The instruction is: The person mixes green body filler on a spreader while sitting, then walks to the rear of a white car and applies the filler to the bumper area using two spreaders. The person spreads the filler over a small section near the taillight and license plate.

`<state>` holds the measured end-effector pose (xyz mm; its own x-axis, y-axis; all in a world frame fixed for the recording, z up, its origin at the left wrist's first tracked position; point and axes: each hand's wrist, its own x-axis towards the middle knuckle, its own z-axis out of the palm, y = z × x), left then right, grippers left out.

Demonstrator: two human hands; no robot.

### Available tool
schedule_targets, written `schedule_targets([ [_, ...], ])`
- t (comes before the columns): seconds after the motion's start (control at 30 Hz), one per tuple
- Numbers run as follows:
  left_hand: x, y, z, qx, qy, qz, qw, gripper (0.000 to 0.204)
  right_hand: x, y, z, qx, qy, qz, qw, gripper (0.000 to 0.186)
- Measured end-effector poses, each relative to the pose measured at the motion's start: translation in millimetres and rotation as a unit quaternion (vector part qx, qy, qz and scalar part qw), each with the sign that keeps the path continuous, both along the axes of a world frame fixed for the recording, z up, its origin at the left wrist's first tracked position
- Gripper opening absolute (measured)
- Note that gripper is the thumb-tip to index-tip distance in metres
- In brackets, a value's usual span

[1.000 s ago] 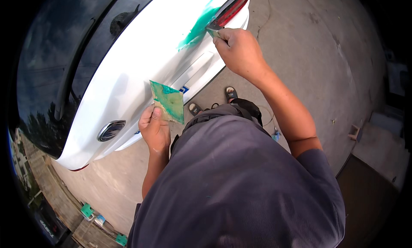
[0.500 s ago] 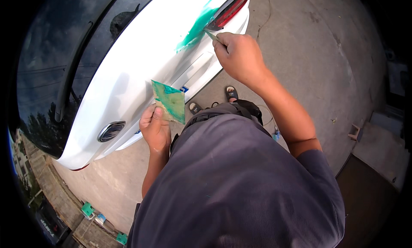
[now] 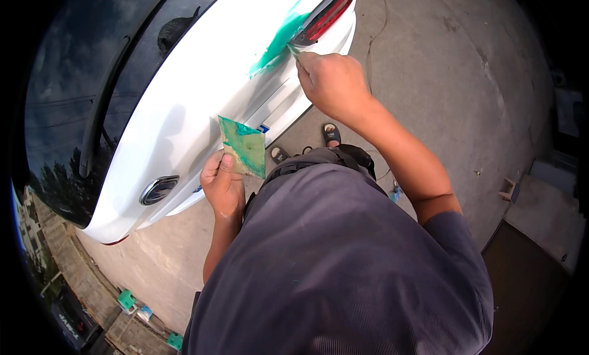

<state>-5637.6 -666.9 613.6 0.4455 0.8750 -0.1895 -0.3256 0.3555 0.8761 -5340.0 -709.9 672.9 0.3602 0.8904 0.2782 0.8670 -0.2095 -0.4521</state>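
Note:
My left hand (image 3: 223, 182) pinches the lower left corner of a flat, roughly square mixing board (image 3: 246, 147), smeared with green putty. It is held in front of the white car's tailgate (image 3: 178, 103). A streak of green putty (image 3: 279, 42) covers the white panel beside the red tail light (image 3: 330, 16). Just below that light, my right hand (image 3: 333, 82) grips a small putty spreader (image 3: 294, 50). The spreader's tip is at the panel by the lower end of the light; most of it is hidden by my fingers.
The dark rear window (image 3: 67, 97) with its wiper (image 3: 101, 103) lies at the left. An oval badge (image 3: 159, 190) sits on the tailgate. My sandalled feet (image 3: 331, 133) stand on the concrete floor (image 3: 442, 109), close to the bumper. A thin cable (image 3: 372, 45) trails across it.
My right hand has moved slightly left and down with the spreader, along the edge below the tail light. The left hand and the board have hardly moved.

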Motion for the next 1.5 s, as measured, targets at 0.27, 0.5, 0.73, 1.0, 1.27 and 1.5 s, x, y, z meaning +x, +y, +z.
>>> schedule_targets([
  [0.27,9.7,-3.0,9.8,-0.018,0.004,0.022,1.0,0.02,6.6,1.2,-13.8,0.016,-0.017,0.013,1.0,0.014],
  [0.5,13.6,-2.8,10.4,-0.02,0.012,0.025,0.999,0.02,7.2,-1.6,-17.4,0.028,0.005,0.002,1.0,0.014],
  [0.73,5.2,-1.2,-2.1,-0.016,0.027,0.003,0.999,0.027,-1.4,-7.1,-5.3,0.037,0.025,0.002,0.999,0.013],
  [1.0,6.3,1.1,-4.0,-0.016,0.007,0.003,1.0,0.028,-1.7,-0.9,-10.8,0.029,-0.026,0.035,0.999,0.013],
  [1.27,14.4,2.1,6.0,-0.021,0.015,0.009,1.0,0.023,15.3,4.1,-25.3,0.019,-0.021,0.013,1.0,0.014],
  [1.5,20.4,1.1,10.7,-0.021,0.025,0.008,0.999,0.025,15.5,-1.5,-25.1,0.027,-0.005,0.004,1.0,0.014],
])
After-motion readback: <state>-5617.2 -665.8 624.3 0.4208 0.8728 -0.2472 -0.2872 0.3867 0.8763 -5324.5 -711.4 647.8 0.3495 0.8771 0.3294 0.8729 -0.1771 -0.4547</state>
